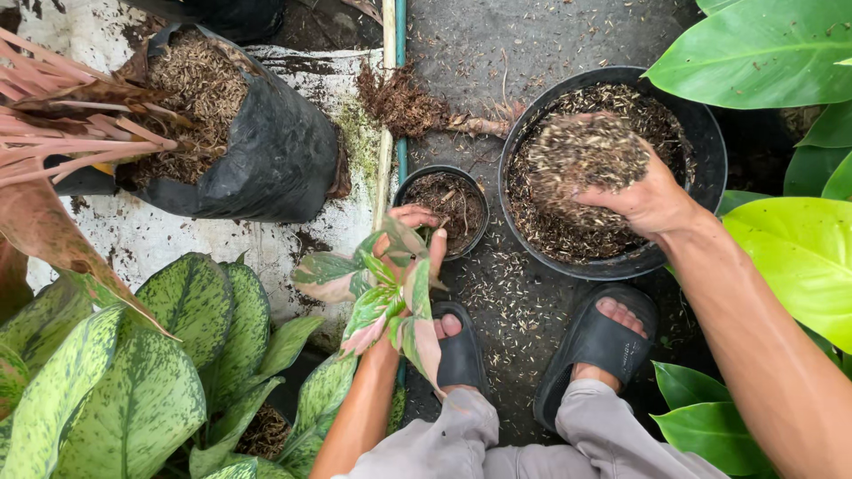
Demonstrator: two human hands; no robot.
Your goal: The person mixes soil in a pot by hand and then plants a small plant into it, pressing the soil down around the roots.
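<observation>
My left hand (410, 232) grips a small plant with pink, green and cream leaves (383, 297) beside a small black pot (404, 188) half filled with dark soil. My right hand (643, 200) is cupped around a heap of husky potting mix (586, 155), lifted over a large black pot (710, 151) that holds more of the same mix. Both hands are over the dark, littered ground between my sandalled feet (603, 341) and the pots.
A black grow bag of mix (266, 151) leans at the upper left on a white sheet. Speckled green leaves (133, 390) fill the lower left, bright green leaves (781, 53) the right edge. A root clump (404, 102) lies beyond the small pot.
</observation>
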